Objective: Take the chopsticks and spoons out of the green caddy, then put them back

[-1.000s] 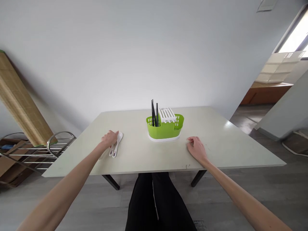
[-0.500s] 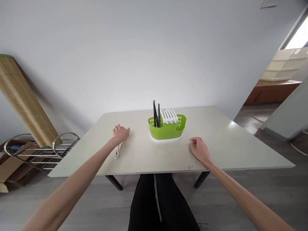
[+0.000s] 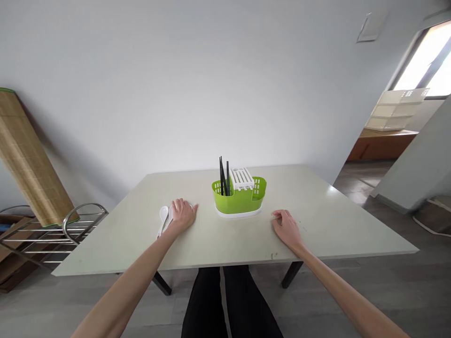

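Observation:
My left hand [image 3: 183,215] lies palm down on the left part of the table, fingers stretched forward and thumb out to the side. White spoons stick out beside it: one spoon [image 3: 163,214] shows its whole bowl, and a second spoon [image 3: 170,215] is partly covered by the hand. A small white edge also peeks out near the thumb; what it belongs to is hidden. To the right, my right hand [image 3: 287,230] rests on the tabletop with loosely bent fingers and nothing in it. Between the hands stands a green utensil basket [image 3: 234,203] on a white base, apart from both.
Black chopsticks [image 3: 222,180] stand in the basket's left part, and a white slotted rack [image 3: 242,177] spans its top. The pale table [image 3: 225,244] meets the wall behind. A metal rack [image 3: 52,234] and a rolled bamboo mat [image 3: 31,159] are at the left.
My left hand has come down flat beside the spoons, whose bowls now show. My right hand stays resting on the table. The camera view has shifted slightly.

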`<action>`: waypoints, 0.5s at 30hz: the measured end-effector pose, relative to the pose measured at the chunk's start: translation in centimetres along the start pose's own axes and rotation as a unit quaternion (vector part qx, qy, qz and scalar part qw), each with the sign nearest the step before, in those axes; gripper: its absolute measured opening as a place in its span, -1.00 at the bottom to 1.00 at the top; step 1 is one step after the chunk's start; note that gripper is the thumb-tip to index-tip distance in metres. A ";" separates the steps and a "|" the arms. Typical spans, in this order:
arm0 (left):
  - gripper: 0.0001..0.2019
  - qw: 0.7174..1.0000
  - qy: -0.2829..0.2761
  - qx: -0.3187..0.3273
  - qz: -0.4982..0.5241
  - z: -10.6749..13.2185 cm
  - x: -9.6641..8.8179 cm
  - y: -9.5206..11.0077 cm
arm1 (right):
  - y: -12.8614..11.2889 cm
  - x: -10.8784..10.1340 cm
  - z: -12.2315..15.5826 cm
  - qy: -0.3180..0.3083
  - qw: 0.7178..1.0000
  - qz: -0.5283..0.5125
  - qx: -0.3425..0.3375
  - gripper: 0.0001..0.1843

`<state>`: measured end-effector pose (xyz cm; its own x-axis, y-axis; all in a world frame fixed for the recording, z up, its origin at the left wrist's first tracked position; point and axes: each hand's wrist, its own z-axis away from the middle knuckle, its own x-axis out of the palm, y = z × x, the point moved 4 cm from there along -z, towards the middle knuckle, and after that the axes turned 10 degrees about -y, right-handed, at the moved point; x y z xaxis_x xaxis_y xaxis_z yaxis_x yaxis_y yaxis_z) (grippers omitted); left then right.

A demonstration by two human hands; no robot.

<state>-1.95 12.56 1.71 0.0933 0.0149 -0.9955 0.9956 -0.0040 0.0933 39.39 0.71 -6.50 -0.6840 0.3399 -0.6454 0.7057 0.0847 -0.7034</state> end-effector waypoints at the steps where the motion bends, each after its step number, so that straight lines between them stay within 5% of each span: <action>1: -0.35 1.000 0.005 0.004 -0.001 0.2 -0.3 0.1 | -0.1 0.0 0.0 -0.001 1.000 -0.001 0.004 -0.76; 4: -0.38 0.998 0.037 0.045 0.030 0.6 -2.2 1.0 | -0.4 0.0 -0.1 0.003 1.000 -0.005 0.006 -0.77; 8: -0.51 0.954 0.083 0.120 0.262 0.3 -6.3 4.0 | -0.5 0.1 -0.1 0.008 1.000 -0.017 0.001 -0.78; 15: -0.28 0.893 -0.004 0.098 0.439 -5.1 -10.2 11.6 | -1.0 -0.1 -0.3 0.018 0.999 -0.024 -0.014 -0.79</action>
<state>8.69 17.48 13.02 0.8374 -0.0871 -0.5397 0.5187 -0.1853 0.8347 38.83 0.81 -5.62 -0.7108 0.3687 -0.5990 0.6771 0.1278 -0.7247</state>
